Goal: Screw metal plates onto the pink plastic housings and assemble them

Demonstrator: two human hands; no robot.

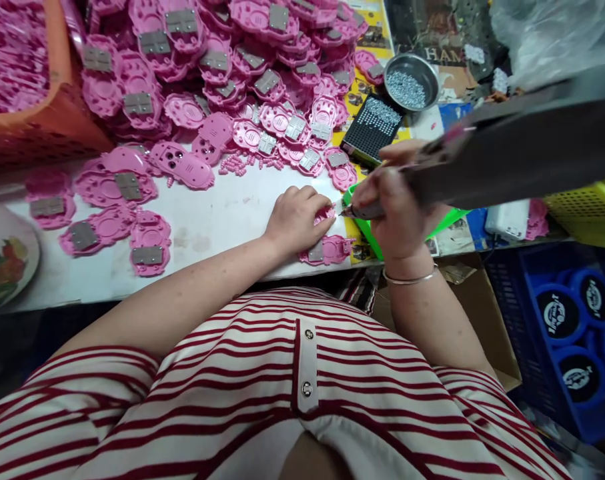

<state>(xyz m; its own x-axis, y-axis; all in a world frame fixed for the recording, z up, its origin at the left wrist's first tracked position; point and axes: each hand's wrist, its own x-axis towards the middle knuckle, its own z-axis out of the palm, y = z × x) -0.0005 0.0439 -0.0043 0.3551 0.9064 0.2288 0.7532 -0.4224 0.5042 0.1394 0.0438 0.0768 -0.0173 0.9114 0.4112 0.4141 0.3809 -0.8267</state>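
My left hand (297, 217) is closed over a pink plastic shell (324, 215) on the white tabletop, hiding most of it. Wrapped round a dark powered screwdriver (512, 150) is my right hand (399, 217). The thin bit points left and ends close beside the shell; whether it touches cannot be made out. Just below my left hand lies a second pink shell (335, 251) with a grey metal plate. A bright green tray (369, 237) sits partly under my right hand. Several small pink pieces (235, 164) lie farther back.
A big heap of pink shells (222, 63) fills the back. An orange basket (65, 100) of pink parts stands left, above a flowered bowl (7, 257). Back right are a metal bowl (435, 83) of screws and a black perforated tray (359, 143). A blue crate (515, 293) stands lower right.
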